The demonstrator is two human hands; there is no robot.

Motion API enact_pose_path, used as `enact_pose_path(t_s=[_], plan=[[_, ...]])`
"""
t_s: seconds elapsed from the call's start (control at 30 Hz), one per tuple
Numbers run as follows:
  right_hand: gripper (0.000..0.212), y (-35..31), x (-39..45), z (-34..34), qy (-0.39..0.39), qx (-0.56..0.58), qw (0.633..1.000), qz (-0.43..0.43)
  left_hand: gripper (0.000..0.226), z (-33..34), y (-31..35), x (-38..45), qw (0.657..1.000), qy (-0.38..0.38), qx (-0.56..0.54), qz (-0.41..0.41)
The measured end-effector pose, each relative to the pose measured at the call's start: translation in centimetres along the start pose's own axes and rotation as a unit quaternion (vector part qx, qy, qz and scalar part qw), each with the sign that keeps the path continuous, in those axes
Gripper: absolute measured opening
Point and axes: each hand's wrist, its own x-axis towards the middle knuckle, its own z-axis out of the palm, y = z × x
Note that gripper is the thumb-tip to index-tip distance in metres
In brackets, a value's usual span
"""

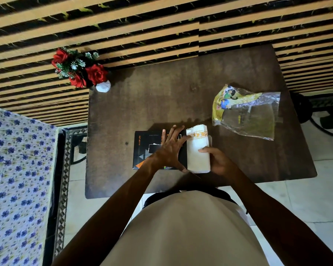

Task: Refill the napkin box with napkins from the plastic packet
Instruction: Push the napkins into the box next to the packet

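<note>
Head view, looking straight down: napkins (198, 150) form a thick white stack at the right end of the black napkin box (152, 148), which lies on the dark tabletop (161, 96) close to the person's near edge. The stack's long axis runs away from the person toward the far side of the tabletop, its orange-printed band at the far end; the box's long axis runs crosswise to that, left to right, so the stack sits across the box's open end. That lines the napkins up to slide in sideways, I judge, though how far they have entered is hidden by the hands.

The left hand (171, 148) lies spread on top of the box, fingers straight and splayed, fingertips reaching the stack's left edge; it seems to pin the box so it will not slip while the napkins are pushed. The right hand (217, 162) grasps the stack from its right side, thumb curled over the top face near the near end, likely to keep the sheets squared together and to drive them leftward.

The plastic packet (246, 112) lies well apart on the right of the tabletop, flattened and looking emptied, mouth direction unclear. A vase of red flowers (81, 70) stands at the far left corner, out of the way.
</note>
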Motion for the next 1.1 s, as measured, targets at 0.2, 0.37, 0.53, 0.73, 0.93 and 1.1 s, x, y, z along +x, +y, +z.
enact_pose_path(t_s=[0.2,0.37,0.53,0.73,0.93,1.1], plan=[[0.081,0.1,0.4,0.4,-0.037,0.016,0.999,0.026,0.120,0.2,-0.1,0.0,1.000,-0.001,-0.002,-0.001],[0.088,0.1,1.1,0.7,-0.017,0.026,0.999,0.022,0.118,0.3,-0.2,-0.4,1.000,0.007,-0.004,0.008],[0.067,-0.7,0.6,0.7,0.007,-0.029,0.999,0.027,0.118,0.0,-0.1,-0.4,1.000,0.007,-0.010,0.008],[0.084,-1.1,0.3,-0.2,0.002,-0.053,0.998,0.019,0.119,-0.1,0.1,-0.6,1.000,0.000,-0.004,0.009],[0.023,-2.3,0.3,2.1,0.074,-0.120,0.989,0.040,0.121,0.1,-0.1,-0.5,1.000,0.004,-0.003,0.007],[0.013,-1.7,1.2,3.9,0.087,-0.115,0.987,0.072,0.124,0.0,0.3,-0.2,1.000,-0.005,0.000,-0.001]])
